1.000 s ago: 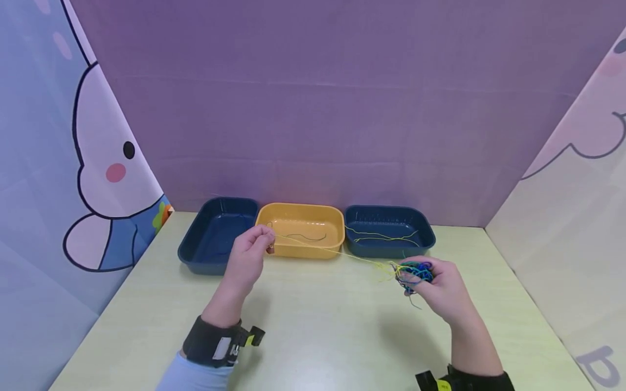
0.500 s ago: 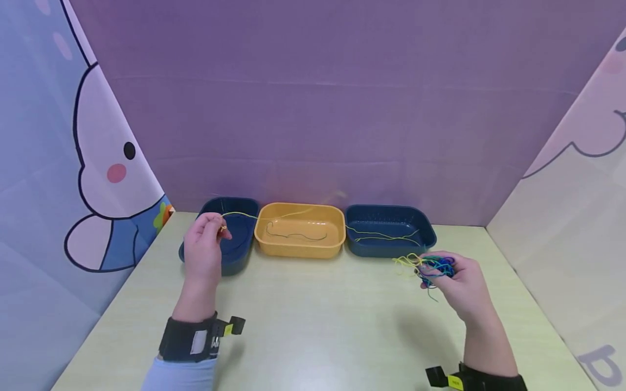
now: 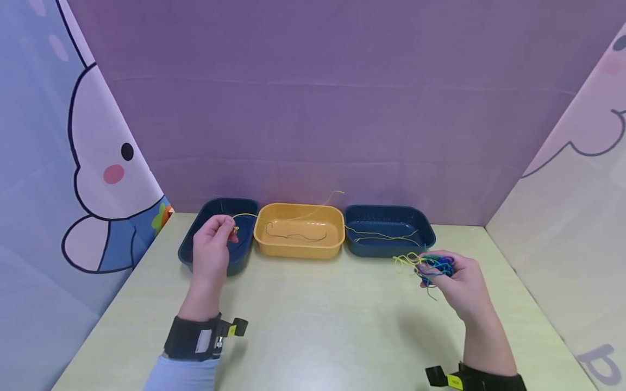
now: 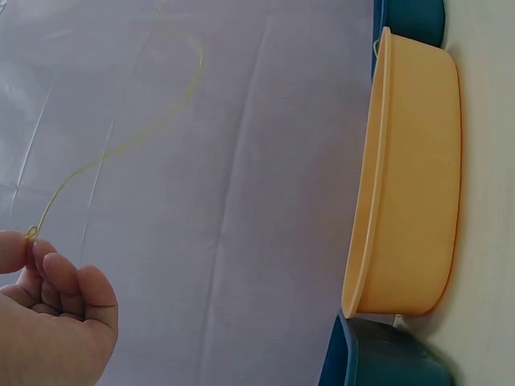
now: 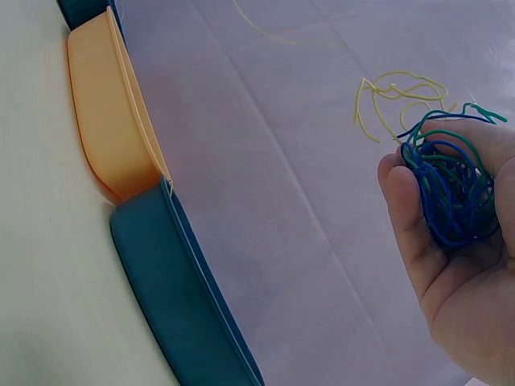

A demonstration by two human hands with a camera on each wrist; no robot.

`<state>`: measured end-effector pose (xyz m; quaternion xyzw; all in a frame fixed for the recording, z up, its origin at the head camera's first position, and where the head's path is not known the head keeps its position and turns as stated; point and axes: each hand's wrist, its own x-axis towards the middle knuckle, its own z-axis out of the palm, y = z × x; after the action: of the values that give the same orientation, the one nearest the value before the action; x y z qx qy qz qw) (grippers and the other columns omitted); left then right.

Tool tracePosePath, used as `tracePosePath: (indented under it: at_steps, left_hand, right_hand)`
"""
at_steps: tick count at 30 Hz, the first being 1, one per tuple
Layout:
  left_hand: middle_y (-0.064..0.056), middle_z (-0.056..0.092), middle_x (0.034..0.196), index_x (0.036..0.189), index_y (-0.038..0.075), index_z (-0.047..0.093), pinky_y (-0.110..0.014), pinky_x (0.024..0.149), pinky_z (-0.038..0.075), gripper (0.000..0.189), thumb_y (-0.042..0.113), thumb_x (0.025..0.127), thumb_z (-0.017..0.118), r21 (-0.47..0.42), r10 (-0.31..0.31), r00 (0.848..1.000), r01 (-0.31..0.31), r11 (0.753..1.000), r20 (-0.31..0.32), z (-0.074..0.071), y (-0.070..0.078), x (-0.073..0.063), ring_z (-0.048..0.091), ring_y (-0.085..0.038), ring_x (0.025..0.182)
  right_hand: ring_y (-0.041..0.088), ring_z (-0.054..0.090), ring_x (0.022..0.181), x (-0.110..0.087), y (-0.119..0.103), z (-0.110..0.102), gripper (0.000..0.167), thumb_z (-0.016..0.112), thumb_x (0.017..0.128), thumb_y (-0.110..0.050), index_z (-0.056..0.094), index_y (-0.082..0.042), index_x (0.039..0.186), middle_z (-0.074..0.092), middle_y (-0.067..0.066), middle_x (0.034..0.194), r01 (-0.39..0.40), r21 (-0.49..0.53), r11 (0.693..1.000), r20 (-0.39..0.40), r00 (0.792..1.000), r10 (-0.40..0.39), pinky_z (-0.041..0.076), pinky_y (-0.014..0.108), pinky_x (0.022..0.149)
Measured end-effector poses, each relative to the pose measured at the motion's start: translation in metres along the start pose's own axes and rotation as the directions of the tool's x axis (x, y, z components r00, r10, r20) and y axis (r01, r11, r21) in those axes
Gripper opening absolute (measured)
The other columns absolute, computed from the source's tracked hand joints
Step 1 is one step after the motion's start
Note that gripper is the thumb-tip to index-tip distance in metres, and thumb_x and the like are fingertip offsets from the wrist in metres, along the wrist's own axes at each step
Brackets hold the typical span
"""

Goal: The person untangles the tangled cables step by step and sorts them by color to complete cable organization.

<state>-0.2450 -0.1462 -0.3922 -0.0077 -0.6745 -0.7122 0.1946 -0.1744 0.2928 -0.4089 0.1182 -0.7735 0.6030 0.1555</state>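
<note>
My left hand pinches one end of a yellow string between thumb and fingertips, over the left blue tray. From there the string arcs freely to the right, its far end reaching above the yellow tray's back rim in the head view. A small loop shows at the pinch. My right hand grips a tangled bundle of blue and green strings, in front of the right blue tray. Loose yellow loops stick out of the bundle past the fingertips.
The yellow tray stands between the two blue trays, with a dark thin string in it. Yellow strings lie in the right blue tray, one reaching over its left rim. A purple cloth hangs behind.
My left hand moved left and drew the yellow string out of the bundle, then shifted slightly back right. The string's far end swung free. My right hand moved a little right with the bundle.
</note>
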Motion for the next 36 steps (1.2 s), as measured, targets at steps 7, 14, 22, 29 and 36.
tracePosePath:
  at_steps: [7,14,22,29,36]
  left_hand:
    - [-0.006,0.054,0.086,0.098,0.0,0.061,-0.026,0.077,0.049,0.02,0.015,0.107,0.053,0.015,0.026,0.999,-0.027,1.0,0.034,0.007,-0.006,0.0,0.053,-0.025,0.082]
    - [-0.013,0.052,0.084,0.098,-0.006,0.061,-0.025,0.074,0.048,0.022,0.013,0.107,0.053,0.053,0.044,0.997,-0.047,0.997,0.07,0.015,-0.011,0.003,0.052,-0.025,0.08]
    - [-0.017,0.053,0.092,0.105,-0.001,0.064,-0.022,0.066,0.046,0.022,0.018,0.108,0.054,0.15,0.01,0.984,-0.037,0.988,0.175,0.036,-0.01,0.015,0.05,-0.03,0.084]
    - [-0.02,0.058,0.095,0.106,0.005,0.066,-0.03,0.065,0.044,0.021,0.022,0.107,0.055,0.228,0.036,0.951,-0.11,0.967,0.307,0.071,-0.017,0.03,0.051,-0.028,0.081]
    - [-0.009,0.058,0.088,0.107,0.005,0.07,-0.034,0.067,0.044,0.019,0.021,0.105,0.059,0.293,0.088,0.912,-0.218,0.931,0.4,0.118,-0.02,0.042,0.053,-0.026,0.079]
  right_hand:
    - [0.018,0.07,0.061,0.0,0.001,0.0,0.019,0.068,0.09,0.011,0.065,0.017,0.108,0.075,0.0,0.088,0.016,0.004,1.0,-0.01,1.0,-0.016,0.06,0.027,0.062]
    - [0.014,0.068,0.063,-0.002,0.001,-0.002,0.018,0.069,0.091,0.011,0.066,0.016,0.108,0.075,-0.001,0.088,0.015,-0.016,1.0,-0.021,1.0,-0.015,0.059,0.025,0.062]
    - [0.012,0.067,0.066,-0.001,-0.002,-0.004,0.018,0.069,0.091,0.009,0.067,0.015,0.109,0.075,-0.004,0.088,0.016,-0.078,0.997,-0.036,0.999,-0.018,0.058,0.024,0.063]
    - [0.013,0.068,0.067,-0.002,-0.001,-0.006,0.019,0.07,0.091,0.008,0.068,0.013,0.109,0.075,-0.003,0.089,0.01,-0.088,0.996,-0.045,0.999,-0.014,0.059,0.024,0.064]
    - [0.011,0.068,0.069,-0.001,-0.002,-0.004,0.019,0.07,0.09,0.01,0.067,0.015,0.108,0.075,-0.004,0.089,0.018,-0.077,0.997,-0.036,0.999,-0.02,0.059,0.025,0.063]
